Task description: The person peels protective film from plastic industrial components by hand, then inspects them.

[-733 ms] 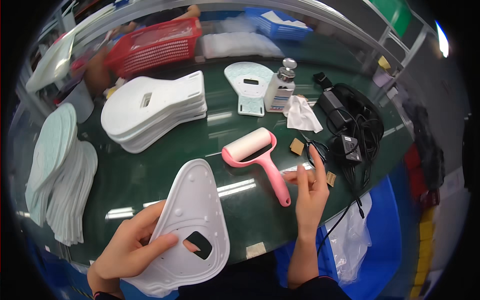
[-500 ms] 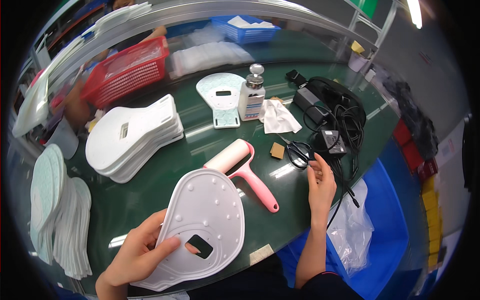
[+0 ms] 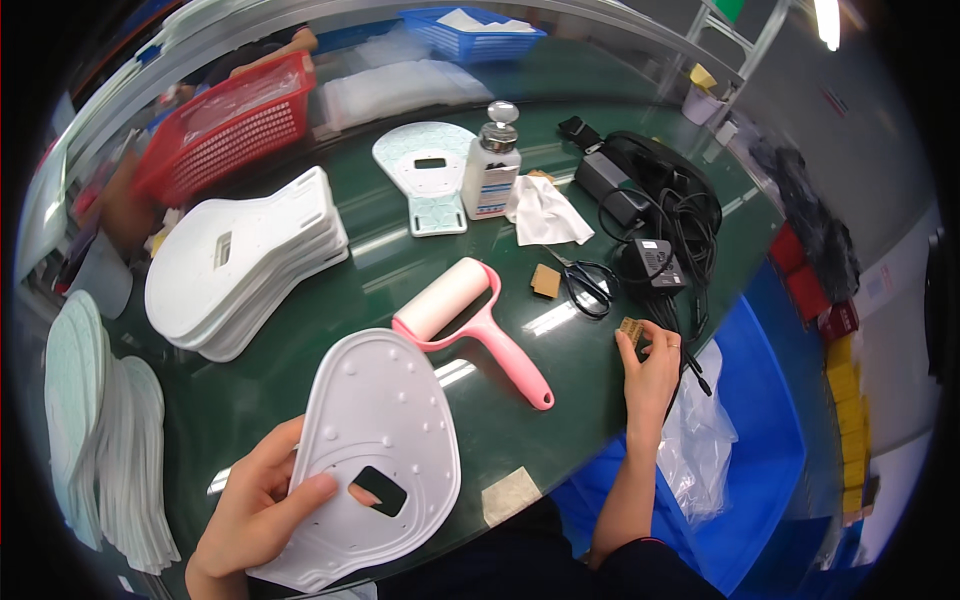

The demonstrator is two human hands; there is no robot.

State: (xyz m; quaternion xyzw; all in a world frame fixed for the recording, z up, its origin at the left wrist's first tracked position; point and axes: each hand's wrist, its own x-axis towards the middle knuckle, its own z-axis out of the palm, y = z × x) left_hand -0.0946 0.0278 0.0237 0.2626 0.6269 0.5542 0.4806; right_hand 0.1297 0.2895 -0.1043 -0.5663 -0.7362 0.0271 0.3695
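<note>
My left hand [image 3: 262, 505] grips a light grey moulded plastic panel [image 3: 385, 425] by its left edge. The panel is rounded at its far end, with raised dots and a rectangular hole through which a fingertip shows. At the table's right edge, my right hand [image 3: 652, 372] pinches a small tan-brown piece [image 3: 630, 330] between thumb and fingers; its exact kind is unclear. Black-handled scissors [image 3: 588, 288] and a tan square block [image 3: 545, 281] lie just beyond that hand. A pink-handled sticky lint roller [image 3: 445, 300] rests past the panel.
White panels [image 3: 240, 260] are stacked at left, with pale green pads [image 3: 75, 400] nearer me. A pump bottle [image 3: 493, 170], white cloth [image 3: 548, 212] and patterned panel [image 3: 425, 165] stand or lie farther back. Black cables and adapters [image 3: 655, 265] crowd the right; a blue bin [image 3: 765, 440] sits below.
My right hand has drawn slightly back from the scissors and now shows the small tan-brown piece in its fingers. My left hand still holds the panel. The whole view has shifted a little.
</note>
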